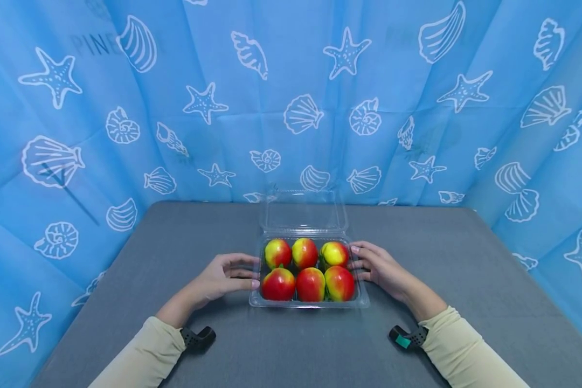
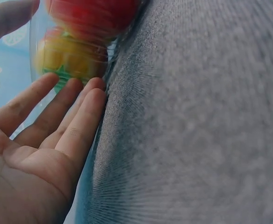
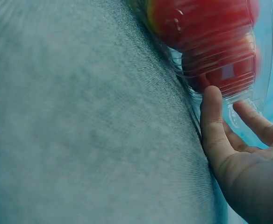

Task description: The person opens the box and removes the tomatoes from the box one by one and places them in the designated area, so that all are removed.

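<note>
A clear plastic clamshell box [image 1: 309, 304] sits on the grey table, its transparent lid [image 1: 304, 211] raised at the back. Red-and-yellow fruits, which look like apples [image 1: 311, 284], fill it in two rows; a bit of green leaf shows on some. My left hand [image 1: 223, 277] is at the box's left side, fingers nearly straight and tips at its wall. On the opposite side, my right hand [image 1: 378, 268] has its fingertips at the right wall. In the wrist views, the fingers of the left hand [image 2: 47, 140] and right hand [image 3: 248, 154] are extended against or very near the ribbed plastic.
The grey table [image 1: 199, 231] extends around the box on all sides. Behind it and at both sides hangs a blue curtain [image 1: 281, 64] with white shells and starfish. A dark band [image 1: 199, 338] is on the left wrist, another dark band [image 1: 407, 337] on the right.
</note>
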Motion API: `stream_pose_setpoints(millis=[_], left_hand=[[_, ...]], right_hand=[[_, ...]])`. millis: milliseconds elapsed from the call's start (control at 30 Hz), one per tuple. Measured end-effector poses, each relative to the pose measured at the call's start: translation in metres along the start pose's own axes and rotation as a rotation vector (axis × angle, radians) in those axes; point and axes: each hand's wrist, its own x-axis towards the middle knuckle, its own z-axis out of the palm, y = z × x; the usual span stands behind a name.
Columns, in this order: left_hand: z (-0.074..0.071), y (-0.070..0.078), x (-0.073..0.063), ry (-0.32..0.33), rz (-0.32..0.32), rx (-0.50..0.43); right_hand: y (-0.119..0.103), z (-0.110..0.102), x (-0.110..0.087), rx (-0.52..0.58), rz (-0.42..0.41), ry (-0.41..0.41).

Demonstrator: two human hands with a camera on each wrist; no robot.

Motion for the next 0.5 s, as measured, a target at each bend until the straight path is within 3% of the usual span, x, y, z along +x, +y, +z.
stream_pose_setpoints(millis=[300, 500], left_hand=[[-0.0016, 0.0009, -0.0017, -0.047, 0.035, 0.025], [-0.0015, -0.0005, -0.0015, -0.069, 0.056, -0.016]], right_hand=[[0.0001, -0.0011, -0.0012, 0.035, 0.006, -0.014], [0.0001, -0.0021, -0.0016, 0.045, 0.009, -0.033]])
